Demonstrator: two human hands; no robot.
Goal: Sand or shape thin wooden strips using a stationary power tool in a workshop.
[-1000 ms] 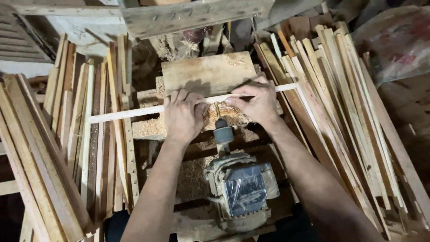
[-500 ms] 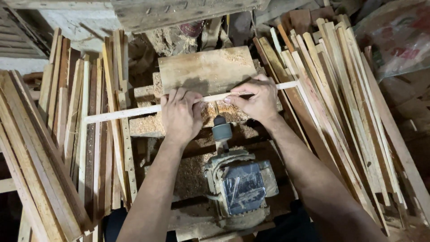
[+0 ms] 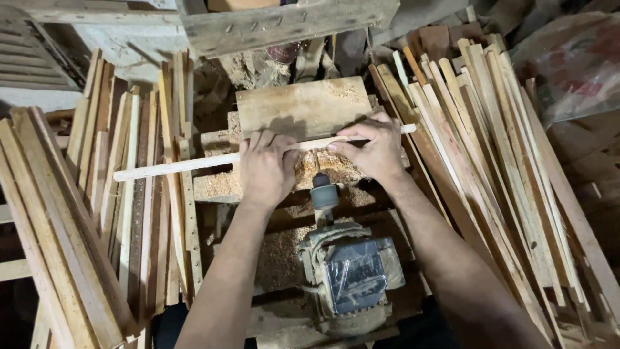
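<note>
A long pale wooden stick [image 3: 174, 166] lies crosswise over a small work block covered in sawdust. My left hand [image 3: 266, 169] presses down on its middle part. My right hand [image 3: 374, 150] grips it nearer its right end, fingers curled over the top. Between my hands a thin bit on the shaft [image 3: 321, 187] of an electric motor [image 3: 352, 274] points up at the underside edge of the stick. Behind the stick sits a flat wooden board [image 3: 303, 105].
Stacks of thin wooden slats lean on the left [image 3: 123, 194] and on the right [image 3: 491, 161]. Heavier boards [image 3: 51, 239] lie at far left. A weathered wooden beam [image 3: 290, 22] crosses the top. Sawdust [image 3: 284, 249] is heaped around the motor.
The stick has slid to the right across the block; its left end sits nearer the middle and both hands stay on it.
</note>
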